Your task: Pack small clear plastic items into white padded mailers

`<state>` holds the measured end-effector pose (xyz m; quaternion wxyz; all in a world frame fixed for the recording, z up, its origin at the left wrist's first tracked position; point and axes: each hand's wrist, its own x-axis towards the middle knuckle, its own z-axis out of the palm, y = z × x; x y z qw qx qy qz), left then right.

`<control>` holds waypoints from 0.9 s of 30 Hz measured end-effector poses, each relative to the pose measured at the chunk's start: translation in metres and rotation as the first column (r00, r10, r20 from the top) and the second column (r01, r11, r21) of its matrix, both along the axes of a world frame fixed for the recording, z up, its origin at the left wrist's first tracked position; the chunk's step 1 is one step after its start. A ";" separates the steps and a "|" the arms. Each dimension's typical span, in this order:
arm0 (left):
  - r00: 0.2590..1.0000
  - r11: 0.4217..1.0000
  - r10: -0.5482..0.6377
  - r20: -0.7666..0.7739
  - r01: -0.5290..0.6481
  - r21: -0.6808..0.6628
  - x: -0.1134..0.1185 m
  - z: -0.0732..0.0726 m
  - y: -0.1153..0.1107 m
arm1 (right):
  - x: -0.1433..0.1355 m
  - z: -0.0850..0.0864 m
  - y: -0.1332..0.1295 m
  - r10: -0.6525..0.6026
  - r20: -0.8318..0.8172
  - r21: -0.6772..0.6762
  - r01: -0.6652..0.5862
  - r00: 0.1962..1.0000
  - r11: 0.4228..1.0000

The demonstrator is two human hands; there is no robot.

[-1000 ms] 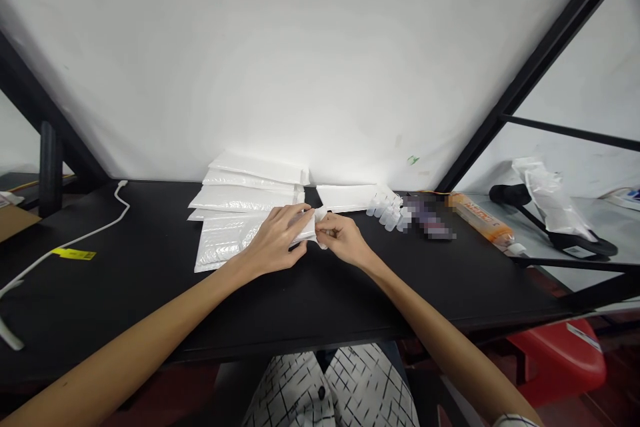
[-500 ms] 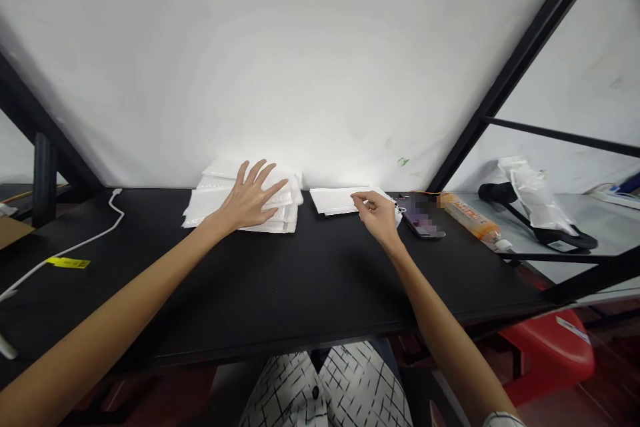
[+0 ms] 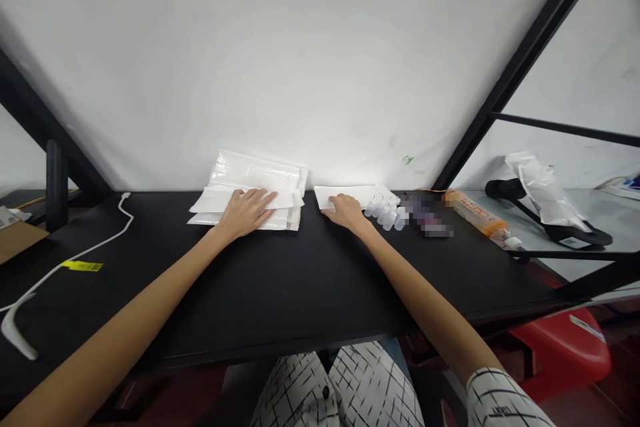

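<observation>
Right hand (image 3: 346, 211) flat, fingers together, on the mailer (image 3: 345, 195), long axis 9-to-3; vials (image 3: 386, 209) just at its 3 o'clock; left hand (image 3: 245, 210) spread flat on the stack (image 3: 280, 203).

I see bare forearms and hands; a white sleeve (image 3: 505, 397) with thin black grid lines shows at lower right, matching cloth (image 3: 335, 393) at bottom centre.

No legible text found: dark print along the orange tube (image 3: 477, 215) too small to read, yellow tag (image 3: 83, 266) on the white cable (image 3: 75, 247) blank at this size, label on the red container (image 3: 586, 327) unreadable.
</observation>
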<state>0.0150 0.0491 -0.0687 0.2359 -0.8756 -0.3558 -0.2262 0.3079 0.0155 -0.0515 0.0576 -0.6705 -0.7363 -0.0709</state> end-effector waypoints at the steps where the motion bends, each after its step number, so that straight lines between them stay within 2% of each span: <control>1: 1.000 1.000 0.006 0.005 -0.006 -0.002 0.000 -0.001 0.002 | -0.001 -0.002 0.001 -0.011 0.000 0.009 0.011 1.000 1.000; 5: 1.000 0.999 0.012 0.004 -0.012 0.030 -0.002 -0.004 0.002 | -0.006 -0.005 0.002 -0.033 -0.020 0.070 0.034 0.999 0.997; 8: 1.000 0.998 -0.010 0.023 0.009 0.055 -0.003 -0.003 -0.005 | -0.006 -0.003 0.005 0.022 -0.012 0.163 -0.020 1.000 0.986; 13: 0.998 0.998 -0.039 0.046 0.037 0.045 -0.005 0.000 -0.020 | -0.002 0.006 0.013 0.165 0.070 0.390 -0.179 0.984 0.903; 17: 0.997 0.997 -0.055 0.062 0.052 0.050 -0.006 0.004 -0.029 | -0.003 0.014 0.017 0.278 0.113 0.576 -0.291 0.954 0.764; 21: 0.990 0.993 -0.052 0.130 0.038 0.109 -0.009 0.013 -0.039 | -0.014 0.029 0.006 0.433 0.124 0.757 -0.367 0.893 0.541; 24: 0.983 0.988 -0.032 0.179 0.004 0.153 -0.018 0.027 -0.043 | -0.030 0.039 -0.020 0.549 0.213 0.792 -0.472 0.808 0.388; 26: 0.982 0.987 0.001 0.191 -0.032 0.160 -0.028 0.040 -0.044 | -0.046 0.040 -0.044 0.604 0.292 0.757 -0.565 0.742 0.328; 27: 0.980 0.986 0.025 0.197 -0.056 0.155 -0.033 0.047 -0.043 | -0.054 0.037 -0.057 0.620 0.327 0.723 -0.611 0.713 0.322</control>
